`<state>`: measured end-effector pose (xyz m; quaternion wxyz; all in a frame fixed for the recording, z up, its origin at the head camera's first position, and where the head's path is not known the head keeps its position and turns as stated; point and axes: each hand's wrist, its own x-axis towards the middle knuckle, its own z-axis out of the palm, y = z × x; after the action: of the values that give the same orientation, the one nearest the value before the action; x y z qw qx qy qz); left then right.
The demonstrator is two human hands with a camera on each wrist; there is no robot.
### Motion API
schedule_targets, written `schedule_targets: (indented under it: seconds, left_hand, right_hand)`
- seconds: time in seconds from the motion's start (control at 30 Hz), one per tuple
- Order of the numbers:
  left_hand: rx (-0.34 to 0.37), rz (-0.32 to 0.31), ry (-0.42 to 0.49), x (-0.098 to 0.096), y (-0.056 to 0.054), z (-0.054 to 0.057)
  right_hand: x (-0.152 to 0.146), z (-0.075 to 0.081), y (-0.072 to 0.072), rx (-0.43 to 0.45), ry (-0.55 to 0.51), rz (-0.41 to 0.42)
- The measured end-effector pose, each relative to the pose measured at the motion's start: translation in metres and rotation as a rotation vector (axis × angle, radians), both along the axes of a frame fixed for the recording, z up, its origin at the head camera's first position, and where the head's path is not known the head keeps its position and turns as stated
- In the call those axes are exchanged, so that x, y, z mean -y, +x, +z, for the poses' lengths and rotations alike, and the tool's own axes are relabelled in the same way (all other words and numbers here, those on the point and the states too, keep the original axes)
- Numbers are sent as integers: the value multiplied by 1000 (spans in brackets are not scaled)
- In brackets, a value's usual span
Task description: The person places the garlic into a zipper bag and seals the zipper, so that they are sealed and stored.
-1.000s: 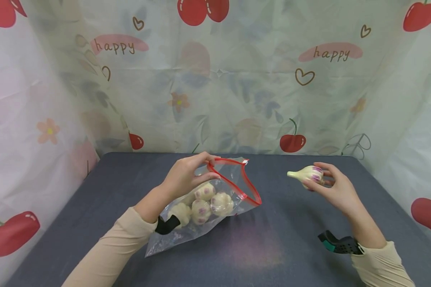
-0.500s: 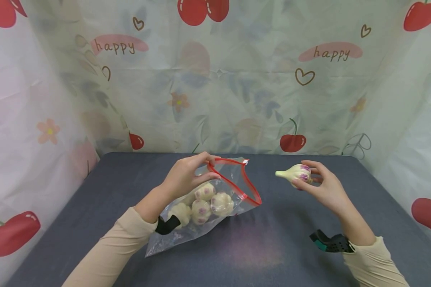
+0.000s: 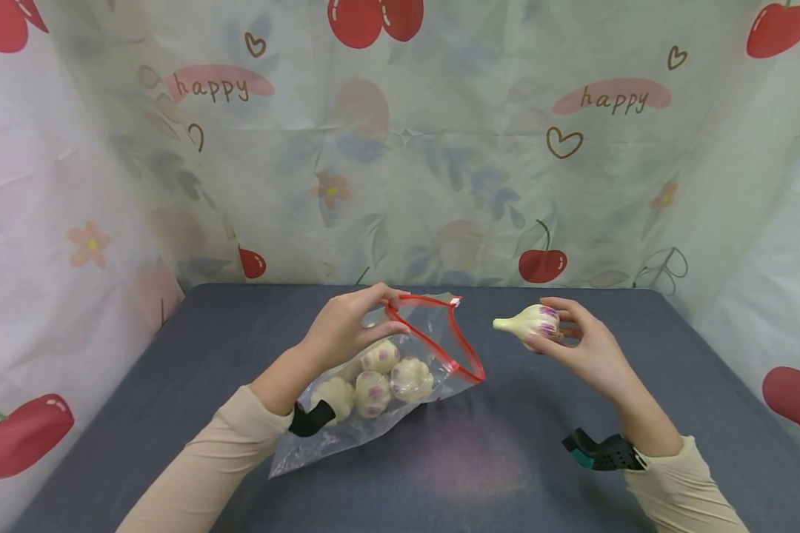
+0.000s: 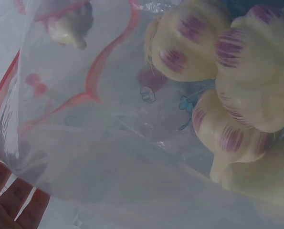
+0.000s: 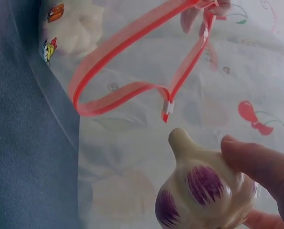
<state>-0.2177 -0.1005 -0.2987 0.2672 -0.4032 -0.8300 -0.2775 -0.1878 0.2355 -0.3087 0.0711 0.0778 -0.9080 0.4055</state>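
My left hand pinches the red-edged rim of a clear zip bag between thumb and fingers. The mouth of the bag gapes toward the right. Inside lie several garlic bulbs, cream with purple streaks; the left wrist view shows these bulbs close up through the plastic. To the right of the mouth, apart from it, my right hand holds another garlic bulb above the table, stem pointing left. In the right wrist view the thumb presses on this bulb, and the red zip edge stands beyond it.
A dark grey table lies under the bag and both hands. Behind it and at the sides hangs a pale curtain printed with cherries, hearts and flowers. A black band sits on the right wrist.
My right hand has moved left with the garlic bulb, nearer to the bag's mouth. The left hand and the bag have stayed in place.
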Motion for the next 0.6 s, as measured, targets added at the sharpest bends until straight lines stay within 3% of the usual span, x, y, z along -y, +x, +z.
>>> schedule_targets:
  seconds: [0.6]
  left_hand:
    - [13, 9, -6, 0, -1, -1]
  right_hand:
    - [26, -2, 1, -13, -82, 134]
